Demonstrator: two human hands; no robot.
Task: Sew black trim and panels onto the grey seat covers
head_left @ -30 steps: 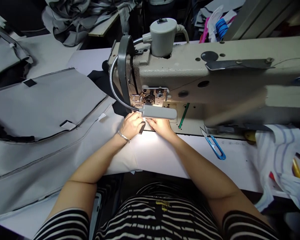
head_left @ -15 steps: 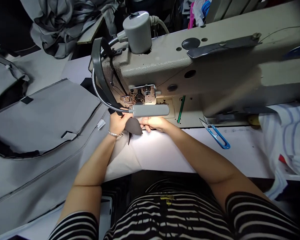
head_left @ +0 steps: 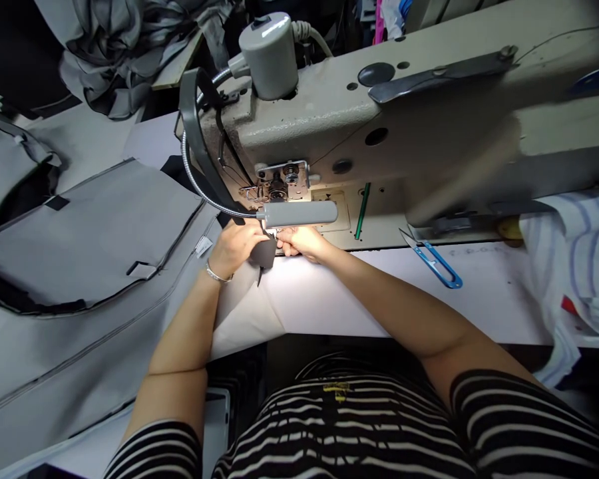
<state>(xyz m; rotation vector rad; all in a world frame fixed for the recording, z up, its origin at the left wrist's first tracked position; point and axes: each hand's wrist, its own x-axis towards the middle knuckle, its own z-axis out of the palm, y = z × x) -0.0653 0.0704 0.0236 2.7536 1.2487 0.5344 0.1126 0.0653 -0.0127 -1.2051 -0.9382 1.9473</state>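
Beside lamp (head_left: 300,213), left hand (head_left: 233,247) clasping dark fabric (head_left: 263,255), right hand (head_left: 303,242) seemingly curled

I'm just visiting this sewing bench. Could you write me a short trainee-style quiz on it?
1. What is at the fingertips of the left hand? A) striped cloth B) dark piece C) crumpled grey bundle
2. True or false: the blue snips are in the right hand.
3. What colour is the slim rod on the sewing machine?

Key: 1. B. 2. False; the snips lie apart from the right hand. 3. Green.
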